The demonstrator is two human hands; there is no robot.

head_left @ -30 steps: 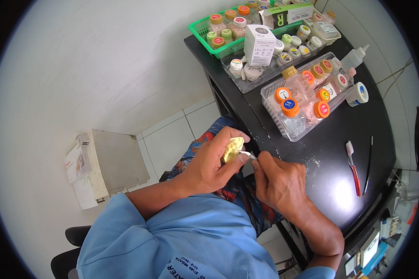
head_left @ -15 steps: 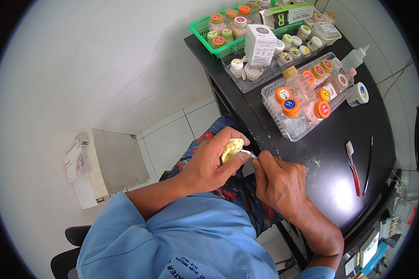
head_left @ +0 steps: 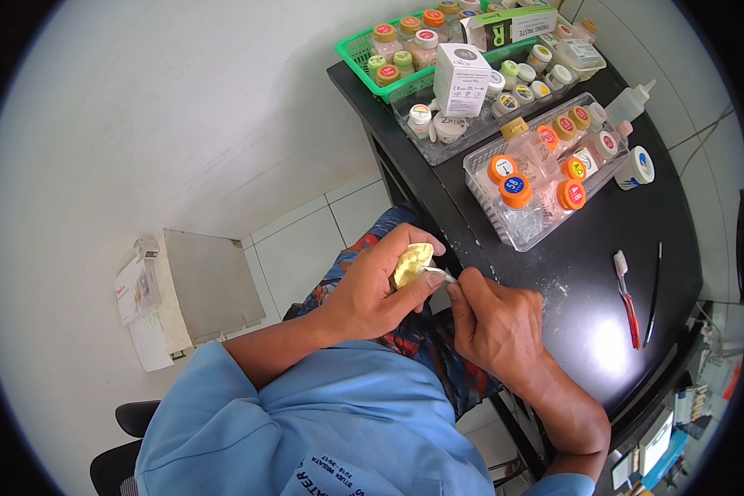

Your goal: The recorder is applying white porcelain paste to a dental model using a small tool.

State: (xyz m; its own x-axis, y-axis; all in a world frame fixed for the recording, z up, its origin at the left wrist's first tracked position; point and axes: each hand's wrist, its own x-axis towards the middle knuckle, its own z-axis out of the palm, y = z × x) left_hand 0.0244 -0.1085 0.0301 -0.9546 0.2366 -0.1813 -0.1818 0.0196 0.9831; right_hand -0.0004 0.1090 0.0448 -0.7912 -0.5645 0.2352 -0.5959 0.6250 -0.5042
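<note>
A yellow dental cast point(head_left: 412, 261) sits in my left hand point(head_left: 374, 293), whose fingers and thumb curl around it over my lap. My right hand point(head_left: 496, 326), just to the right, is closed on a small pale slim tool point(head_left: 440, 274). Its curved white tip lies against the cast, beside my left thumb. On the black desk point(head_left: 579, 273) to the right of my hands lie a red-handled toothbrush point(head_left: 627, 302) and a thin black stick point(head_left: 653, 293).
A clear plastic tray point(head_left: 512, 236) of orange-capped jars stands beyond my right hand, beside a white tub point(head_left: 635, 169). Farther back are a green basket point(head_left: 347, 54), a white box point(head_left: 459, 81) and a squeeze bottle point(head_left: 627, 106). A low cabinet point(head_left: 211, 285) stands at the left.
The yellow cast has shifted very slightly between my left fingers. My hands and the things on the desk stay in nearly the same places.
</note>
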